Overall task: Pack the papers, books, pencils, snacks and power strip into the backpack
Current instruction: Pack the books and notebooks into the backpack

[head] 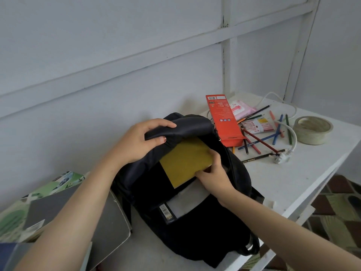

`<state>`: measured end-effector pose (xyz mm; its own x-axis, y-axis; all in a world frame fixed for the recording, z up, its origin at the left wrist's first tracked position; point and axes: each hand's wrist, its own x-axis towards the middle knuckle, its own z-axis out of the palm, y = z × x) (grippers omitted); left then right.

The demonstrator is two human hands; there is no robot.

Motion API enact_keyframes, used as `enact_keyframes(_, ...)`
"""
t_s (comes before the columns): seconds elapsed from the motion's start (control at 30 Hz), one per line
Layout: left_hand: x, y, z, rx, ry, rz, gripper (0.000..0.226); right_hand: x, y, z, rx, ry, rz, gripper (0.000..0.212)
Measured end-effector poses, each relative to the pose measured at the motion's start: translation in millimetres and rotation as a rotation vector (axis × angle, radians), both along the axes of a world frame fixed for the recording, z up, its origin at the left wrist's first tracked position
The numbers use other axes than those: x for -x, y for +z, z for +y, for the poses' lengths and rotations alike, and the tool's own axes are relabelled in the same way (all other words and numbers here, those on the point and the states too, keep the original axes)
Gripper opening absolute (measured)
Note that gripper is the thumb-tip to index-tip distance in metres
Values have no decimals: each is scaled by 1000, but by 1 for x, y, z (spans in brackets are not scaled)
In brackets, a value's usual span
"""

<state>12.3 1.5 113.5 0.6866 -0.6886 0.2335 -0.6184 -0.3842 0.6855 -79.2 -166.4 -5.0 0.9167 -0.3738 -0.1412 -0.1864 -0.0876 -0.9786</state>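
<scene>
**Figure. Loading the backpack: hazards and contents.**

**Hazards.** The left hand grips the upper flap of the black backpack, with fingers curled over the fabric and the thumb beneath. If this grip slips, the flap probably falls across the opening and blocks entry. The right hand clamps the near right corner of a yellow book, which lies tilted, partly under the flap. A skewed push may jam its far corner against the lining or the zip edge and bend the cover. The bag lies close to the front edge of the white table, so a hard push could shift it. A red carton lies at 1 o'clock from the bag, its near end against or just beside it; which one cannot be told. Jostling the bag could move the carton into the loose coloured pencils at 2 o'clock and make them roll.

**Containers.** The main compartment holds only the yellow book, part-way in. A grey inner sleeve shows at 6 o'clock of the book. Its contents cannot be told.

**Still outside.**
- Two pink packets lie at 1 o'clock.
- A white cable with its plug lies at 2 to 3 o'clock. The strip's body is not seen.
- A tape roll lies beyond the cable.
- A grey notebook lies over a green-covered book at 9 o'clock.
</scene>
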Motion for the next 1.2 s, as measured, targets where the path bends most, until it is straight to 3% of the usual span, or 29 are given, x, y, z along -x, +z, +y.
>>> enact_keyframes(0.07,-1,-1,-1,3,6,7,44,11,-8,4,128,-127,-109,55)
enact_keyframes(0.13,-1,-1,0,12,14,20,46,26,-16,11,323,-131,-214,57)
enact_keyframes(0.27,0,1,-2,21,17,39,43,42,-31,13,837,191,-210,73)
enact_keyframes(0.37,1,4,-3,18,21,31,41,38,-33,13,1022,373,-134,73)
enact_keyframes(0.57,4,5,-3,6,49,12,43,5,-29,8,1184,432,-62,91)
enact_keyframes(0.8,12,8,-4,-11,78,-12,46,-27,-30,10,1268,456,18,90)
enact_keyframes(0.93,16,9,-3,-22,91,-17,45,-37,-30,11,1284,438,72,75)
enact_keyframes(1.1,19,9,-1,-29,112,-31,46,-42,-31,5,1309,449,37,88)
enact_keyframes(1.2,23,8,-2,-29,135,-58,47,-41,-28,0,1306,469,17,73)
